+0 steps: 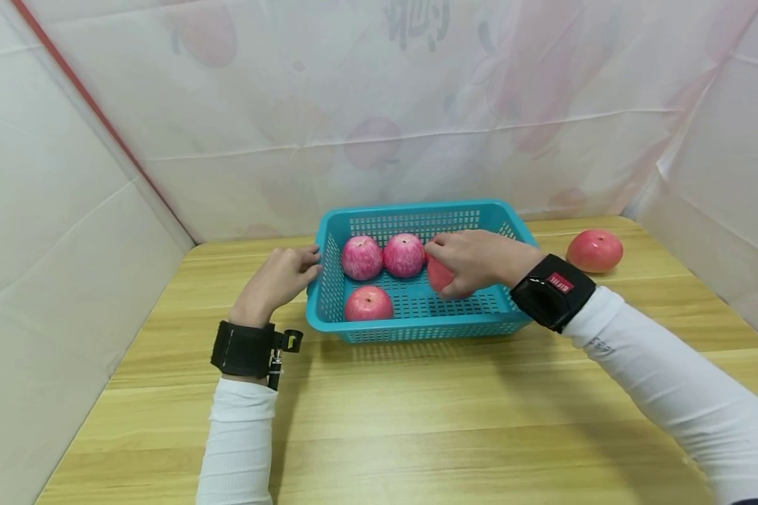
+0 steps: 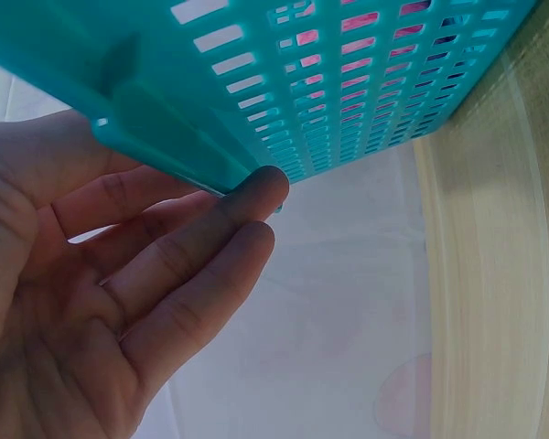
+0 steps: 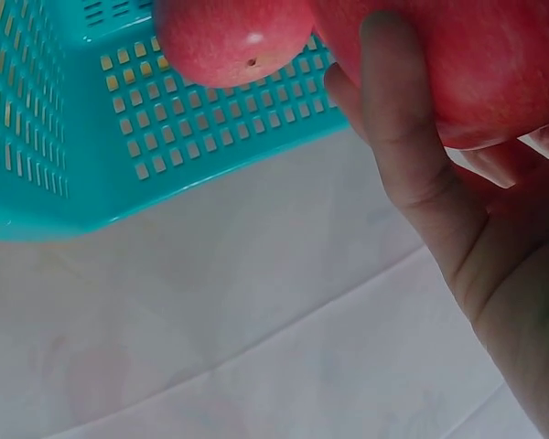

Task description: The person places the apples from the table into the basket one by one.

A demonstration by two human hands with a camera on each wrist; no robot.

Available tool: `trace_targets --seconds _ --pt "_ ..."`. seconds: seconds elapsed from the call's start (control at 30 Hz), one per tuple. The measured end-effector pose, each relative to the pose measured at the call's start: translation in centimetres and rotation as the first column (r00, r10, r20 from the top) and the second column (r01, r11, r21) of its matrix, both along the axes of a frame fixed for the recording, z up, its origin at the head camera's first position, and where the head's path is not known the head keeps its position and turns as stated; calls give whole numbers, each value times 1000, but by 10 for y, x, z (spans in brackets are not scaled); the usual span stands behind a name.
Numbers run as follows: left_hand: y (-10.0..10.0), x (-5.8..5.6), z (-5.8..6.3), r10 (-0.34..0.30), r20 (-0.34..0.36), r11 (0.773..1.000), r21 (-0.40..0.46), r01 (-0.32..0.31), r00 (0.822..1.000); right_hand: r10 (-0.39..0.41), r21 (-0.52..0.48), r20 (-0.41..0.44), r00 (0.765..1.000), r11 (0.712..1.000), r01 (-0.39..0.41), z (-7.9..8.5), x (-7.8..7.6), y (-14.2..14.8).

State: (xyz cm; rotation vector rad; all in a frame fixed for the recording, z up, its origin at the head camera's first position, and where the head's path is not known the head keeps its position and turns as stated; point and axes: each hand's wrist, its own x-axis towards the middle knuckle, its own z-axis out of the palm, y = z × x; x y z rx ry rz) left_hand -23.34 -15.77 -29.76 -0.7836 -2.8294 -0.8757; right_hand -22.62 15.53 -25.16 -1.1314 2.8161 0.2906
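Note:
A turquoise plastic basket (image 1: 410, 328) with slotted walls stands on the wooden table. My left hand (image 1: 280, 277) holds its left rim; in the left wrist view, the fingers (image 2: 197, 288) curl against the edge of the basket (image 2: 165, 110). Inside the basket's right half, my right hand (image 1: 480, 258) grips a red apple (image 1: 439, 275), partly hidden under the fingers. The right wrist view has the thumb (image 3: 398, 110) against this apple (image 3: 494, 73). Two streaked apples (image 1: 362, 258) (image 1: 404, 255) sit side by side at the back left, and a pinker apple (image 1: 369, 304) lies front left.
Another red apple (image 1: 595, 251) rests on the table, right of the basket. A pale fruit-printed sheet (image 1: 240, 154) rises behind the table (image 1: 379, 421), with white sheets at both sides.

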Motion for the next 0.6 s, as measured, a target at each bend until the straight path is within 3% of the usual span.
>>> trace_targets --seconds 0.6 --pt "1 2 1 -3 1 1000 -7 3 1000 60 54 12 998 997 -60 -14 -1 -11"
